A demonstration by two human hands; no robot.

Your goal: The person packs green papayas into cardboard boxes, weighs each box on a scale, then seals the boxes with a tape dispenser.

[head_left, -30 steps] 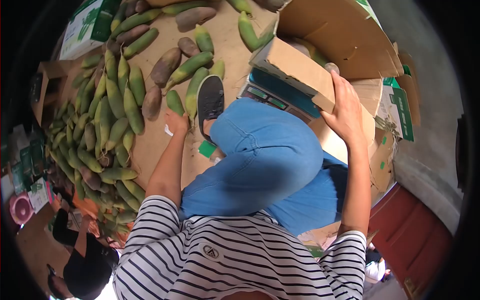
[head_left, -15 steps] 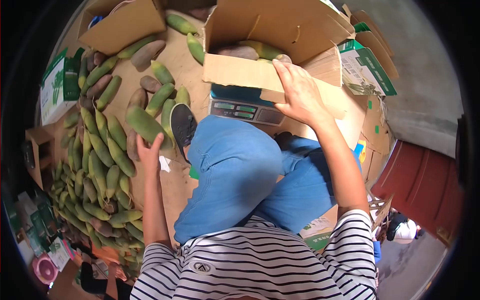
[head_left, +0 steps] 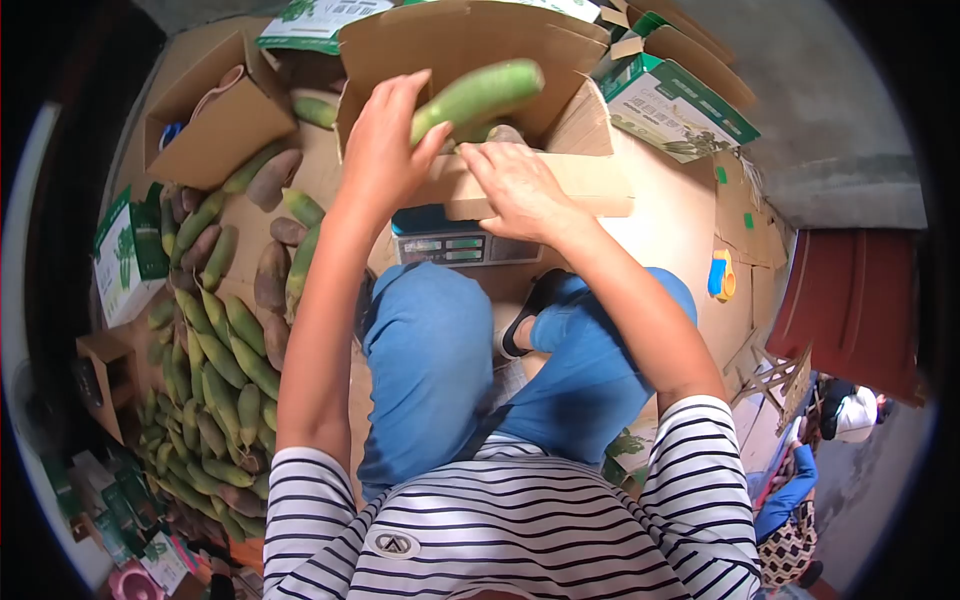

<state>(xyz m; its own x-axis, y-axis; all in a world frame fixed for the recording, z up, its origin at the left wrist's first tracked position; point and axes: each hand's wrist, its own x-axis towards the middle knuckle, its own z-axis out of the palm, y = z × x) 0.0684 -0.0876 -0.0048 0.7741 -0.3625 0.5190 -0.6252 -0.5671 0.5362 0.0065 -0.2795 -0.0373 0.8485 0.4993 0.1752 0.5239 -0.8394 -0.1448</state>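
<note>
Over the carton (head_left: 430,45) now, the left hand (head_left: 385,140) grips a green radish (head_left: 485,92); the right hand (head_left: 522,192) touches the flap (head_left: 590,180) as before, hold unclear.

You wore a white shirt (head_left: 530,535) crossed by narrow dark stripes — the banding repeated on its short left sleeve (head_left: 305,500) and short right sleeve (head_left: 700,470). A pale oval badge (head_left: 392,543) with a dark, angular emblem at its centre marked the left breast. Your left hand (head_left: 385,145) and right hand (head_left: 522,190) were bare. Your trousers (head_left: 430,325) were plain blue — below them showed a dark shoe (head_left: 528,312) with a pale rim.
</note>
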